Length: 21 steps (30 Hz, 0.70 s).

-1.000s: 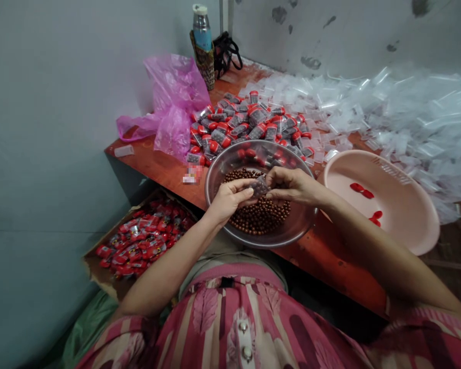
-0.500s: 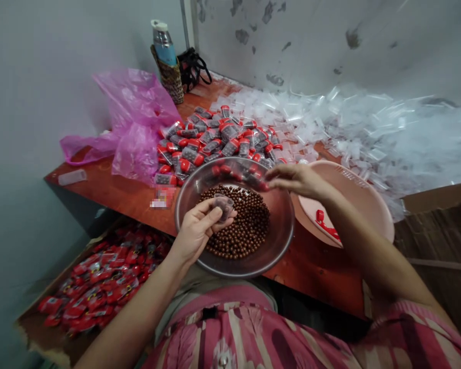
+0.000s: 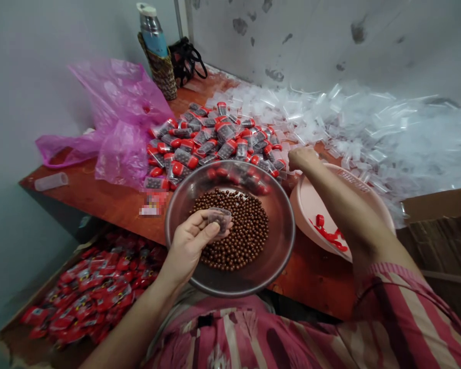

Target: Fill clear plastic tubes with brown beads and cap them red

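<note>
My left hand (image 3: 194,238) grips a small clear container (image 3: 219,219) with dark contents, held over the metal bowl (image 3: 282,246). Brown round beads (image 3: 238,233) cover the bowl's bottom. Beyond the bowl's far rim, my right hand (image 3: 302,158) is at the near edge of the pile of clear empty containers (image 3: 349,118); its fingers are bent down and mostly hidden, so whether they hold anything cannot be seen. Filled containers with red caps (image 3: 215,133) are heaped behind the bowl.
A pink basin (image 3: 382,220) with red caps (image 3: 328,233) stands right of the bowl. Pink plastic bags (image 3: 123,123), a thermos (image 3: 153,38) and a lone clear container (image 3: 51,181) are at the left. A box of red packets (image 3: 88,292) sits lower left, cardboard (image 3: 441,241) at right.
My right hand has moved from above the bowl's far right side out to the edge of the clear container pile. My left hand still holds its container, now turned more upright. The view has shifted slightly.
</note>
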Each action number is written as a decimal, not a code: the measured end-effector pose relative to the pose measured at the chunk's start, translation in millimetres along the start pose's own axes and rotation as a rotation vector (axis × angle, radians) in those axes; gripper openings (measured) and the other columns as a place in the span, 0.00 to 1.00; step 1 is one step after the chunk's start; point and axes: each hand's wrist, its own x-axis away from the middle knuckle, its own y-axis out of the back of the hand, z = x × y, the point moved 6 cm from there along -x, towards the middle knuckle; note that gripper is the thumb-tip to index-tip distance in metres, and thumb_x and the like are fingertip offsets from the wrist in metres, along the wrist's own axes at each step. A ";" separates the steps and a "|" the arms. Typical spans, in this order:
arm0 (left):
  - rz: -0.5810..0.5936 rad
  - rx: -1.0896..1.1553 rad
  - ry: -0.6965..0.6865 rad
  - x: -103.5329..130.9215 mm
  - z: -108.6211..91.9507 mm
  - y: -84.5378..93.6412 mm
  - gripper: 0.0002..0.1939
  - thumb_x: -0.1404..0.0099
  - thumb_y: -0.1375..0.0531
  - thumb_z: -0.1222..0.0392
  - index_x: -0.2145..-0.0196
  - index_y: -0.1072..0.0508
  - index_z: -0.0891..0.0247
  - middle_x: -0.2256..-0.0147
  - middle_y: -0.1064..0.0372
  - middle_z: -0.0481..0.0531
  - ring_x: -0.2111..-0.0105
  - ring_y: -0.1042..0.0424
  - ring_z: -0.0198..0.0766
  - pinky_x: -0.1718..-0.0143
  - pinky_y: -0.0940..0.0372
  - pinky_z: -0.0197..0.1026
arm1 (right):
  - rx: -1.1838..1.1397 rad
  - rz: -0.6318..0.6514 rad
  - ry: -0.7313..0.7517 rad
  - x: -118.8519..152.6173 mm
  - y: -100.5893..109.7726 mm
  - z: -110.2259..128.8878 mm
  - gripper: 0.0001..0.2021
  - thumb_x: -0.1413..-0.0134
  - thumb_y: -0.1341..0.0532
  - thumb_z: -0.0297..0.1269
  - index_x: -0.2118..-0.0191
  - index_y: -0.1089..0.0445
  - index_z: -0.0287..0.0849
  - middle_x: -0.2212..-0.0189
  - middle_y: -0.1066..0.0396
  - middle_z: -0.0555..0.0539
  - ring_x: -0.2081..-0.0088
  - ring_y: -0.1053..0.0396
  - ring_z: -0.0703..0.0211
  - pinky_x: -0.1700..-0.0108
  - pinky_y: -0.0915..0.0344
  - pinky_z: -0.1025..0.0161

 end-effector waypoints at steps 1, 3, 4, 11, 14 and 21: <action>-0.012 -0.004 0.004 -0.4 -0.3 0.5 0.13 0.44 0.31 0.57 0.61 0.23 0.64 0.59 0.21 0.56 0.59 0.21 0.42 0.58 0.25 0.40 | 0.004 0.007 -0.039 -1.7 -0.7 -2.4 0.25 0.60 0.28 0.30 0.52 0.27 0.30 0.52 0.28 0.24 0.49 0.30 0.33 0.51 0.35 0.39; -0.033 -0.008 0.008 -0.9 -1.2 1.2 0.14 0.45 0.30 0.57 0.61 0.23 0.64 0.59 0.21 0.56 0.60 0.21 0.42 0.59 0.25 0.40 | -0.002 0.002 -0.102 -2.1 1.5 -5.9 0.22 0.56 0.30 0.29 0.52 0.27 0.30 0.51 0.28 0.24 0.49 0.30 0.34 0.50 0.35 0.41; -0.039 -0.008 0.009 -0.9 -1.7 1.4 0.14 0.45 0.30 0.57 0.61 0.23 0.64 0.60 0.21 0.56 0.61 0.21 0.42 0.59 0.25 0.40 | -0.015 -0.019 -0.103 -0.5 4.8 -6.1 0.21 0.53 0.31 0.30 0.51 0.27 0.30 0.51 0.29 0.24 0.48 0.30 0.35 0.50 0.35 0.41; -0.055 -0.018 0.008 0.9 -4.1 0.9 0.14 0.44 0.31 0.59 0.59 0.22 0.61 0.62 0.20 0.53 0.63 0.20 0.40 0.60 0.25 0.37 | -0.140 -0.175 -0.144 57.9 32.8 -47.2 0.13 0.41 0.41 0.37 0.56 0.24 0.38 0.60 0.24 0.35 0.58 0.27 0.45 0.57 0.34 0.51; -0.066 -0.040 0.014 0.5 -4.5 0.6 0.14 0.45 0.30 0.59 0.60 0.21 0.61 0.62 0.20 0.53 0.63 0.20 0.40 0.61 0.24 0.37 | -0.159 -0.061 -0.086 97.8 15.8 -69.7 0.08 0.45 0.38 0.37 0.66 0.23 0.39 0.73 0.24 0.41 0.69 0.29 0.53 0.64 0.36 0.58; -0.048 -0.094 0.005 0.0 -4.7 -0.4 0.16 0.46 0.29 0.57 0.60 0.21 0.62 0.64 0.20 0.53 0.65 0.20 0.39 0.61 0.25 0.36 | -0.133 0.289 -0.118 153.9 -75.7 -93.5 0.09 0.51 0.37 0.40 0.69 0.23 0.40 0.72 0.23 0.43 0.75 0.30 0.57 0.71 0.41 0.62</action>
